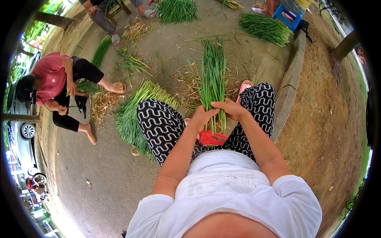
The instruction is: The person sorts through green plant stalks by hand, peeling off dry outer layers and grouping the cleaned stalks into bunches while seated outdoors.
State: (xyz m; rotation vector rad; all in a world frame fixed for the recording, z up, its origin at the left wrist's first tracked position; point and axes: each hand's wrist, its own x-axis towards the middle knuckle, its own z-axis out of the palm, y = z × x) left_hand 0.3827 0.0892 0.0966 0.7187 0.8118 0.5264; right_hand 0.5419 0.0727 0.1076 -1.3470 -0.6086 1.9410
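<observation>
Between my knees I hold a bunch of long green chives (pixel 212 79), the leaves pointing away from me and the stem ends toward my lap. My left hand (pixel 201 118) grips the stems from the left side. My right hand (pixel 230 108) closes on them from the right, its thumb and fingers at the stems close to my left fingertips. Under the stem ends, a red plastic thing (pixel 212 138) shows between my thighs; most of it is hidden. A large pile of chives (pixel 131 117) lies on the ground beside my left leg.
Dry yellow leaves (pixel 186 83) litter the ground ahead. More chive piles lie at the far middle (pixel 177 10) and far right (pixel 266 28), near a blue stool (pixel 286 16). A person in a pink top (pixel 53 77) sits at left. A stone curb (pixel 291 79) runs along my right.
</observation>
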